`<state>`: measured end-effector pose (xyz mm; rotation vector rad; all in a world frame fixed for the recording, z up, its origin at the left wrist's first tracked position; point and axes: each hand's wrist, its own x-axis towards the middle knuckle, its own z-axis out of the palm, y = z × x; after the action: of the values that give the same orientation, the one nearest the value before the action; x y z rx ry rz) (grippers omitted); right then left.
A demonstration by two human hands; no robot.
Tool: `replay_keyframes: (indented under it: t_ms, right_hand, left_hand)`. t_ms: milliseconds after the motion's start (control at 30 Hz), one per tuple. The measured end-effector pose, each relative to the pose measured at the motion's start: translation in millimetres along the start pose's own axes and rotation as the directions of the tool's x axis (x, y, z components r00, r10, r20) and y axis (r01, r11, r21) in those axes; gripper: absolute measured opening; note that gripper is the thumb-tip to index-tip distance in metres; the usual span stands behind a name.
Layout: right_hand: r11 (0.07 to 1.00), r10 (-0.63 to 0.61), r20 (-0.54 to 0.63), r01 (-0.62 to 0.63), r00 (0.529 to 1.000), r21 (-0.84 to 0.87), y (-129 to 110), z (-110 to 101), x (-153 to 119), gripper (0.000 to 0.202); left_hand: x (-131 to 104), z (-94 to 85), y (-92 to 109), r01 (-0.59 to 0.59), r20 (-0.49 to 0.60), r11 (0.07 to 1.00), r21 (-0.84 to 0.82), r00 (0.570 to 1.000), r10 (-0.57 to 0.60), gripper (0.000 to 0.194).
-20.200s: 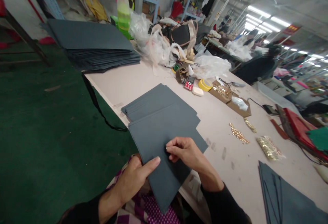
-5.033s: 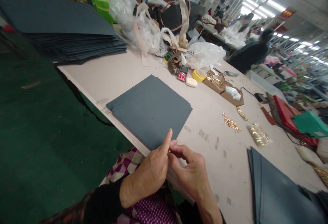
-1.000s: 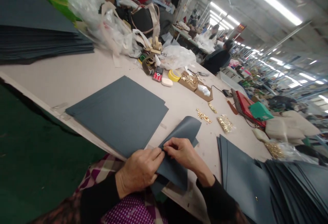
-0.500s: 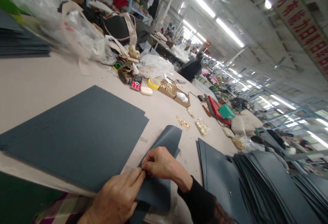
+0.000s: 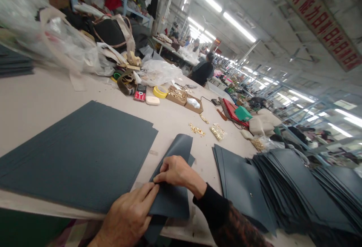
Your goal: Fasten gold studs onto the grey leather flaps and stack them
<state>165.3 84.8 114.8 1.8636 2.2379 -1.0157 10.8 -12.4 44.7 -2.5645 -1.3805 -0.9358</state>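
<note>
A dark blue-grey leather-like sheet [image 5: 174,201] lies bent over on itself near the table's front edge, its far end curling upward. My left hand [image 5: 127,213] is closed on its near left side, fingers pressed together along the edge. Just beyond those fingertips, my right hand [image 5: 175,171] pinches with thumb and forefinger at the bend of the sheet. Whatever is between the right fingertips is too small or hidden to make out. To the left, a flat stack of similar dark sheets [image 5: 82,156] lies beside my left hand.
More dark sheets [image 5: 243,179] lie fanned out on the right. Small gold metal pieces [image 5: 197,129], a bag of gold fittings [image 5: 217,131], cardboard boxes [image 5: 177,95] and yellow tape [image 5: 160,91] sit farther back. Plastic bags [image 5: 82,51] pile up at back left. A person [image 5: 203,71] is in the distance.
The view has swung slightly, shifting the background leftward. Both hands stay at the same spot on the bent sheet, with the right wrist raised a little.
</note>
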Motion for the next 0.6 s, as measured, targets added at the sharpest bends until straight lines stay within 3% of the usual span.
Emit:
replay_keyframes:
  t_ms: [67, 100, 200, 233, 267, 367, 433, 533, 600]
  right_hand:
    - [0.999, -0.049, -0.221, 0.045, 0.974, -0.024, 17, 4, -12, 0.028]
    - [0.998, -0.062, -0.338, 0.053, 0.939, -0.038, 26, 6, -19, 0.030]
    - [1.000, -0.005, -0.627, 0.008, 0.779, 0.002, 52, 11, -38, 0.044]
    - [0.997, 0.050, -0.661, 0.001, 0.749, 0.076, 59, 13, -43, 0.055]
    - [0.984, 0.112, -0.653, 0.010, 0.749, 0.180, 65, 15, -46, 0.063]
    - [0.874, 0.186, -0.538, 0.112, 0.822, 0.473, 81, 15, -48, 0.066]
    - [0.817, 0.163, -0.544, 0.196, 0.823, 0.542, 92, 4, -53, 0.059]
    - [0.807, 0.197, -0.617, 0.231, 0.762, 0.544, 126, -35, -85, 0.054]
    - [0.856, 0.299, -0.660, 0.112, 0.690, 0.504, 164, -72, -121, 0.056]
  left_hand:
    - [-2, 0.4, -1, -0.015, -0.018, 1.000, 0.015, 1.000, 0.016, 0.050]
    - [-4, 1.8, -2, -0.019, -0.026, 0.999, 0.026, 0.999, 0.020, 0.052]
    - [-11, 9.7, -6, 0.012, 0.009, 1.000, 0.029, 1.000, -0.012, 0.054]
    - [-12, 12.8, -7, 0.034, 0.036, 0.999, 0.017, 0.999, -0.034, 0.054]
    - [-13, 15.4, -6, 0.058, 0.061, 0.998, 0.002, 0.996, -0.058, 0.054]
    - [-7, 17.8, 1, 0.098, 0.093, 0.991, -0.087, 0.992, -0.090, 0.055]
    - [1, 13.3, 13, 0.099, 0.102, 0.974, -0.206, 0.992, -0.079, 0.052]
    - [10, 0.3, 34, 0.228, 0.167, 0.881, -0.414, 0.971, -0.173, 0.052]
    - [13, -8.3, 44, 0.384, 0.270, 0.761, -0.523, 0.922, -0.279, 0.051]
